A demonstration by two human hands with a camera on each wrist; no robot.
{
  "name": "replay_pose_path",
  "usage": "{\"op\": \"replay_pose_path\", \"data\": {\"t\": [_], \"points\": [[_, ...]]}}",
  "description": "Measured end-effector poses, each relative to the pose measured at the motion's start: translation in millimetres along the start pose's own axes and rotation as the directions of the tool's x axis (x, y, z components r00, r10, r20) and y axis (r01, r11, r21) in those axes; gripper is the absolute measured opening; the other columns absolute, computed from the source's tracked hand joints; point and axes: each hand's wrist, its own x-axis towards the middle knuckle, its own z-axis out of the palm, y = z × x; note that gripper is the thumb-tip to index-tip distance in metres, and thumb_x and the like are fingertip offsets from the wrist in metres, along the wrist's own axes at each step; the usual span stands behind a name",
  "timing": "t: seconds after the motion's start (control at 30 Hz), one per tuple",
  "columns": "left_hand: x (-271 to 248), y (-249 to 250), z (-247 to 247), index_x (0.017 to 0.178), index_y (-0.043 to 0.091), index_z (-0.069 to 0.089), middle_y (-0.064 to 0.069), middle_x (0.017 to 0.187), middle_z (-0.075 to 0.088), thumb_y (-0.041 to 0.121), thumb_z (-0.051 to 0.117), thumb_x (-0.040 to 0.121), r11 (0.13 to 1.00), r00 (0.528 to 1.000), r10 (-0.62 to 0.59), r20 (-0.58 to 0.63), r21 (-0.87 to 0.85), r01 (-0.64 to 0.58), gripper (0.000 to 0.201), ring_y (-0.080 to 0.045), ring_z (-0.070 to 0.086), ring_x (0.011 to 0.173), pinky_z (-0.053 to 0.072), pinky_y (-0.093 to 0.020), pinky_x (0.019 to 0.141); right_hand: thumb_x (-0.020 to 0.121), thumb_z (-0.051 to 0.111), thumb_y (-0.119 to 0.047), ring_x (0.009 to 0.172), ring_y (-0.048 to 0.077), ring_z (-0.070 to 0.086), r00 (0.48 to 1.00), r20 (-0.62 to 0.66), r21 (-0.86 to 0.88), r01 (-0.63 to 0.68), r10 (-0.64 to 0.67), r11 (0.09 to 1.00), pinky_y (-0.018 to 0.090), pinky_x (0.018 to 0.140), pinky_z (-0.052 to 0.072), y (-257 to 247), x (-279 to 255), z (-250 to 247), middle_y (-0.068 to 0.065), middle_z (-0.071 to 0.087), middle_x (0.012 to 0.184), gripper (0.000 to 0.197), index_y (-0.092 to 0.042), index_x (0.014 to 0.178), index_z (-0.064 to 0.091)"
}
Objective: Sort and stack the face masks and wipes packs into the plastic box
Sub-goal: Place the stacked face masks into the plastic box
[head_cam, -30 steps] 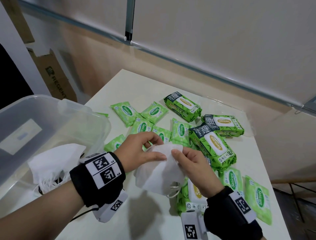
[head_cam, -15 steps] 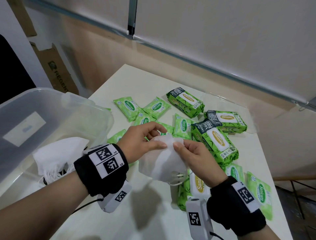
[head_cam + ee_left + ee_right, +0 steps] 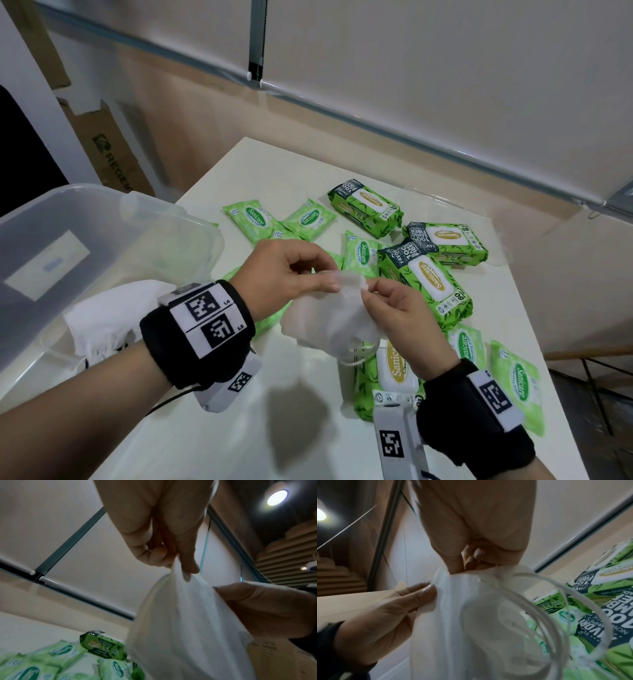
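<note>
Head view: both hands hold one white mask [image 3: 329, 322] up in the air above the table [image 3: 239, 428], in front of the person. The left hand [image 3: 287, 274] pinches the mask's top edge between thumb and curled fingers; the right hand [image 3: 397, 315] pinches the same edge just beside it, thumb and forefinger closed on the fabric, other fingers loosely bent. The mask hangs down from the two pinches, its ear loops [image 3: 356, 353] dangling at the lower right.

Left wrist view shows the left thumb and fingers [image 3: 187, 561] squeezed on the upper corner of the fabric, with the right hand [image 3: 267, 608] against its other side. Right wrist view shows the right fingertips [image 3: 471, 561] closed on the top edge, the left thumb [image 3: 423, 592] pressed on the fabric beside them, and the loops [image 3: 556, 608] curling near the lens.

The clear box [image 3: 102, 240] stands at the left on the table, with white masks [image 3: 113, 308] lying inside. Green wipes packs lie scattered on the table beyond and right of the hands: small flat ones [image 3: 250, 219] and thicker large ones [image 3: 428, 281], some overlapping
</note>
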Motion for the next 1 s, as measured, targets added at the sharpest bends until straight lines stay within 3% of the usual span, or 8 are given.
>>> {"op": "replay_pose_path", "data": {"t": [0.1,0.23,0.37,0.53,0.6,0.77,0.93,1.0], "points": [[-0.3,-4.5,7.3,0.082,0.023,0.071,0.02,0.058,0.057,0.009,0.08,0.069,0.998,0.998,-0.062,-0.004,-0.006,0.062,0.021,0.001,0.045,0.054,0.038,-0.008,0.059,0.084,0.06,-0.022,0.068,0.016,0.054,0.998,0.049,0.006,0.036,-0.037,0.999,0.024,0.06,0.045,-4.0,-2.7,2.0,0.015,0.062,0.075,0.017,-0.009,0.081,0.07],[-4.3,-12.2,6.7,0.075,0.035,0.07,0.015,0.07,0.062,0.029,0.082,0.063,1.0,0.999,-0.016,-0.046,0.026,0.017,0.017,0.0,0.049,0.063,0.04,-0.011,0.063,0.096,0.053,-0.011,0.072,0.013,0.062,0.996,0.073,0.006,0.043,-0.043,0.999,0.022,0.064,0.049,-7.0,-2.9,2.9,0.009,0.071,0.081,0.021,-0.009,0.088,0.072],[-6.6,-14.3,5.5,0.081,0.04,0.071,0.006,0.084,0.061,0.053,0.068,0.059,0.994,0.997,0.051,-0.052,0.097,-0.045,0.026,-0.003,0.053,0.073,0.04,-0.015,0.064,0.089,0.055,-0.026,0.075,0.019,0.054,0.997,0.077,0.025,-0.012,0.01,1.0,0.027,0.064,0.041,-10.1,-2.3,4.1,0.019,0.064,0.083,0.031,0.002,0.093,0.069],[-6.0,-14.9,3.4,0.089,0.04,0.069,0.008,0.091,0.061,0.051,0.071,0.06,0.988,0.994,0.098,0.044,0.119,-0.103,0.031,-0.007,0.054,0.079,0.042,-0.02,0.066,0.096,0.053,-0.016,0.053,0.009,0.029,0.997,0.037,0.03,-0.069,0.068,0.997,0.02,0.051,0.024,-11.1,-0.6,2.9,-0.004,0.036,0.053,0.033,0.015,0.096,0.063],[-6.3,-15.8,3.6,0.086,0.041,0.068,0.007,0.09,0.061,0.048,0.073,0.061,0.984,0.991,0.127,0.041,0.118,-0.131,0.027,-0.008,0.056,0.081,0.041,-0.013,0.067,0.096,0.05,-0.014,0.055,0.011,0.02,0.994,0.03,0.044,-0.103,0.101,0.994,0.024,0.052,0.017,-12.5,-1.0,3.4,-0.003,0.027,0.055,0.033,0.018,0.097,0.06],[-6.9,-18.0,7.2,0.088,0.032,0.069,0.007,0.09,0.058,0.035,0.078,0.064,0.969,0.973,0.225,-0.048,0.113,-0.219,0.026,-0.006,0.056,0.086,0.04,-0.011,0.072,0.095,0.052,-0.012,0.065,0.021,0.01,0.985,0.08,0.125,-0.159,0.149,0.979,0.037,0.064,0.009,-17.6,-3.5,6.5,0.011,0.012,0.072,0.027,-0.015,0.089,0.078],[-6.0,-18.3,5.6,0.085,0.029,0.07,0.007,0.091,0.057,0.035,0.08,0.06,0.973,0.97,0.224,-0.1,0.087,-0.215,0.028,-0.005,0.056,0.086,0.04,-0.011,0.075,0.08,0.054,-0.022,0.064,0.018,0.013,0.981,0.145,0.205,-0.153,0.125,0.967,0.034,0.062,0.012,-21.7,-8.1,6.1,0.007,0.013,0.071,0.025,-0.016,0.079,0.078],[-6.1,-18.8,5.1,0.085,0.029,0.07,0.007,0.092,0.057,0.039,0.078,0.06,0.974,0.972,0.219,-0.086,0.081,-0.212,0.028,-0.004,0.056,0.086,0.041,-0.013,0.075,0.079,0.055,-0.02,0.065,0.02,0.013,0.981,0.147,0.204,-0.158,0.129,0.966,0.035,0.064,0.011,-21.2,-8.7,4.7,0.01,0.015,0.071,0.024,-0.008,0.077,0.075]]}}
